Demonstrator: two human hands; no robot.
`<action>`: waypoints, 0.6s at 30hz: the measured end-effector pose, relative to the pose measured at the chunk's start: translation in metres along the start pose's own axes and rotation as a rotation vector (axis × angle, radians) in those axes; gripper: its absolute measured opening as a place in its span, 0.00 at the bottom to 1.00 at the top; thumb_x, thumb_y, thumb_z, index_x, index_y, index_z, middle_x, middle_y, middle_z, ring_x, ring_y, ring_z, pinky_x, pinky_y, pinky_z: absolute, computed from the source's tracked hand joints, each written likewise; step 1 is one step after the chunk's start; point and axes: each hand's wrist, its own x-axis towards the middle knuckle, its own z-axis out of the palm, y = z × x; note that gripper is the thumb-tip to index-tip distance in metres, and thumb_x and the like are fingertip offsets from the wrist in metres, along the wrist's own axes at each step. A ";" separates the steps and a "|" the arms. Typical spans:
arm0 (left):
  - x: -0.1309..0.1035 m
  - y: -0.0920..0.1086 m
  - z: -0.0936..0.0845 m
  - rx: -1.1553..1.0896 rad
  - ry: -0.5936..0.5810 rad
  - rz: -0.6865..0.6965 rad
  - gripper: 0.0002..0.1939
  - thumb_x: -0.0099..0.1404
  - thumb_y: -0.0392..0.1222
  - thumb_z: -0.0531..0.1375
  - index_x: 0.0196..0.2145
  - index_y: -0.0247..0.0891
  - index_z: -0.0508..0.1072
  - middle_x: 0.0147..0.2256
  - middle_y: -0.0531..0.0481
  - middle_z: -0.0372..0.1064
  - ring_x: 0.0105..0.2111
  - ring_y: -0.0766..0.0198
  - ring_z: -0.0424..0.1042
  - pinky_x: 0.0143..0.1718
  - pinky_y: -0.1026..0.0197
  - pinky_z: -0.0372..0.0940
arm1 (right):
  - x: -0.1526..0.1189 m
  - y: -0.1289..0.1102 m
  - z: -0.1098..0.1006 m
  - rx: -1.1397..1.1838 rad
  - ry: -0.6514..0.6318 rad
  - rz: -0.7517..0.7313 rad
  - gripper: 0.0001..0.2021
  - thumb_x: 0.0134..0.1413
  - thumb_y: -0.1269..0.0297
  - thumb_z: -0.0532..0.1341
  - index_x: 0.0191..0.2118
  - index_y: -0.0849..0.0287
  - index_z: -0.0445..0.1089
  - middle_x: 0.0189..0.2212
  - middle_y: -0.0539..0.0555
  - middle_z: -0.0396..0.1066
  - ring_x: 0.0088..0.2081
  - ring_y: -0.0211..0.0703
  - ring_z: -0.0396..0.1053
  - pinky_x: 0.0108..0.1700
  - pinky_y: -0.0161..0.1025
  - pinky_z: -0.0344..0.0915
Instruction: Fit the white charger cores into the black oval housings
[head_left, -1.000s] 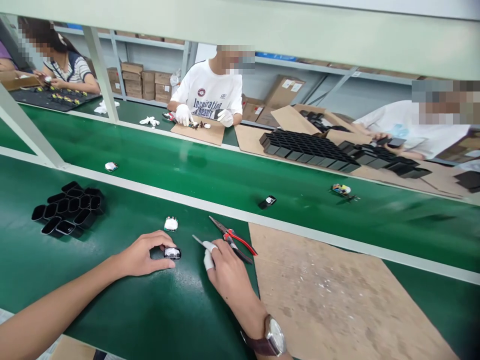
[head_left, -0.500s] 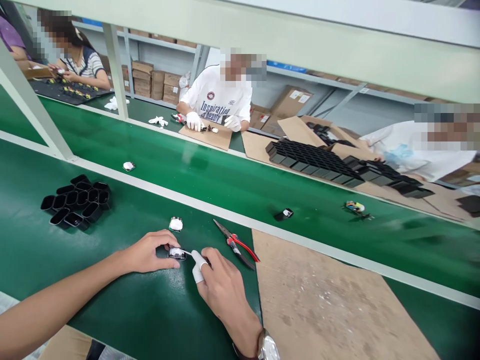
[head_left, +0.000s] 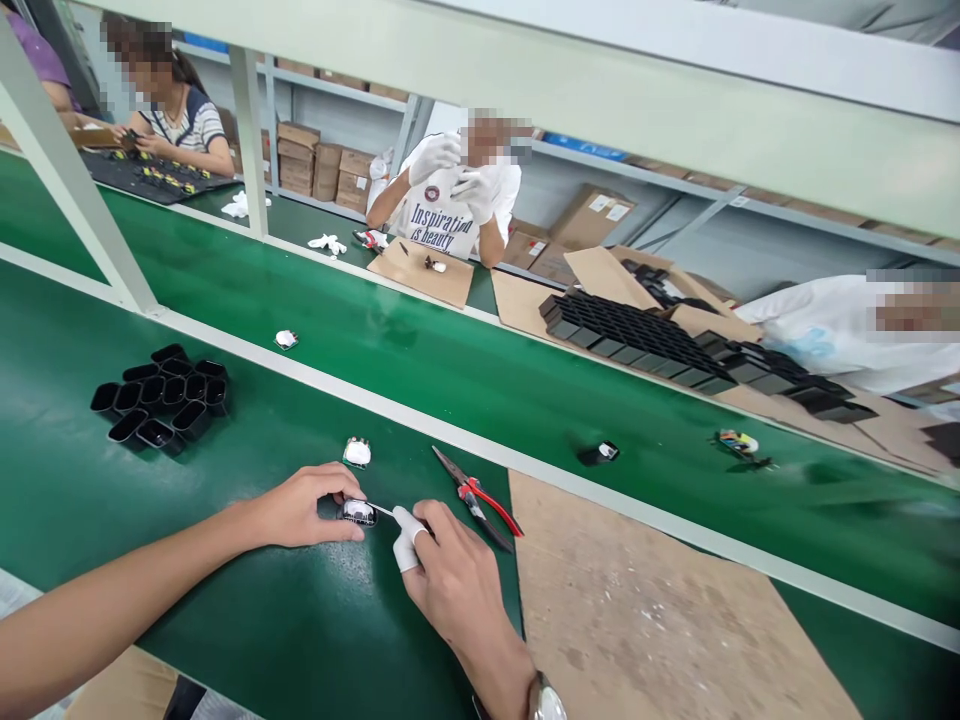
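My left hand (head_left: pixel 304 508) pinches a small black plastic case (head_left: pixel 359 514) between thumb and fingers, standing it on the green bench. Inside the case's open top shows a white mass. My right hand (head_left: pixel 461 575), with white covers on the thumb and a finger, grips a thin pale tool (head_left: pixel 382 509) whose tip touches the case's rim; its exact kind is unclear. Just beyond the case lies a small circuit board (head_left: pixel 358 453) topped with white. Red-and-black long-nose pliers (head_left: pixel 478 497) rest beyond my right hand, jaws pointing away to the left.
Several black cases (head_left: pixel 161 395) stand grouped at the left. A brown board (head_left: pixel 660 590) covers the bench at right. Past a pale rail, a green conveyor belt (head_left: pixel 450 360) carries another circuit board (head_left: pixel 286 340), a black case (head_left: pixel 600 453) and a wired part (head_left: pixel 739 443). Co-workers sit opposite.
Items on the belt have shifted rightward. The gloved co-worker opposite has raised both hands from the cardboard. My hands keep nearly the same pose at the case; the view has shifted slightly.
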 end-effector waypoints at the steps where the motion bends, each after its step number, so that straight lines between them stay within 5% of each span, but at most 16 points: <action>1: 0.000 0.000 0.000 -0.001 -0.001 0.003 0.15 0.64 0.46 0.71 0.46 0.38 0.79 0.44 0.44 0.77 0.44 0.55 0.76 0.47 0.56 0.71 | 0.000 0.000 0.001 0.009 -0.002 -0.006 0.13 0.61 0.80 0.55 0.29 0.58 0.65 0.36 0.55 0.68 0.30 0.40 0.60 0.30 0.40 0.57; 12: 0.000 -0.002 0.000 0.007 0.013 0.022 0.15 0.65 0.45 0.71 0.47 0.39 0.79 0.44 0.45 0.77 0.44 0.56 0.77 0.48 0.55 0.72 | 0.004 -0.005 0.008 0.050 -0.026 -0.045 0.11 0.58 0.81 0.55 0.31 0.58 0.68 0.36 0.57 0.67 0.32 0.44 0.61 0.31 0.41 0.56; 18: -0.002 -0.003 0.001 0.061 0.022 0.062 0.15 0.66 0.43 0.71 0.49 0.39 0.78 0.45 0.44 0.77 0.45 0.56 0.77 0.48 0.56 0.73 | 0.009 -0.008 -0.005 -0.045 -0.110 -0.083 0.12 0.45 0.83 0.57 0.28 0.57 0.65 0.35 0.55 0.68 0.34 0.45 0.63 0.30 0.42 0.56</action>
